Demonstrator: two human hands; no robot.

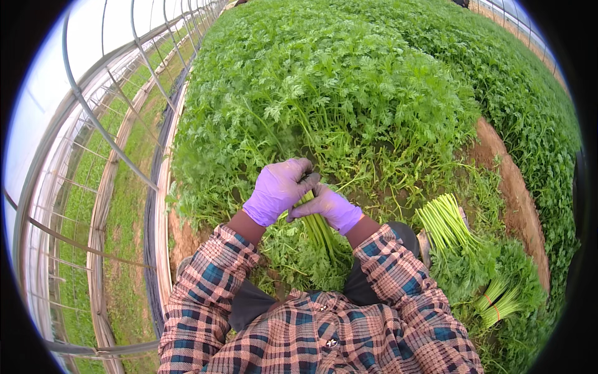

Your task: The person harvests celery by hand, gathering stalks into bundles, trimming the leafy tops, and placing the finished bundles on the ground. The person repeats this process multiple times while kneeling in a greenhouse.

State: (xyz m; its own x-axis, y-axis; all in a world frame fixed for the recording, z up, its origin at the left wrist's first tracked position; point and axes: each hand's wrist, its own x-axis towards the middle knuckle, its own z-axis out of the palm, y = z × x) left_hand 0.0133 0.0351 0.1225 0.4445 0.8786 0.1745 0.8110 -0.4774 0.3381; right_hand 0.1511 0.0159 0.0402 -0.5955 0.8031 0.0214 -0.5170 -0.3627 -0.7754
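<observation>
Both my hands wear soiled purple gloves and meet in front of my chest. My right hand (pixel 329 209) is closed around a bunch of leafy green stems (pixel 320 233), cut ends up and feathery leaves hanging down towards my lap. Against the top of the bunch, my left hand (pixel 279 189) has its fingertips together beside the right fingers; whether it pinches a stem is hidden. To the right lies a larger pile of cut stems (pixel 444 222) with its leaves towards me. Beyond it, lower right, are bundles tied with red bands (pixel 499 311).
Dense leafy greens (pixel 327 84) stand ahead in a bed, with trampled, cut-over ground (pixel 373 187) nearer me. A bare soil furrow (pixel 514 196) runs at the right, with another planted bed beyond. Metal hoops (pixel 93 117) and plastic sheeting of a greenhouse wall stand at the left.
</observation>
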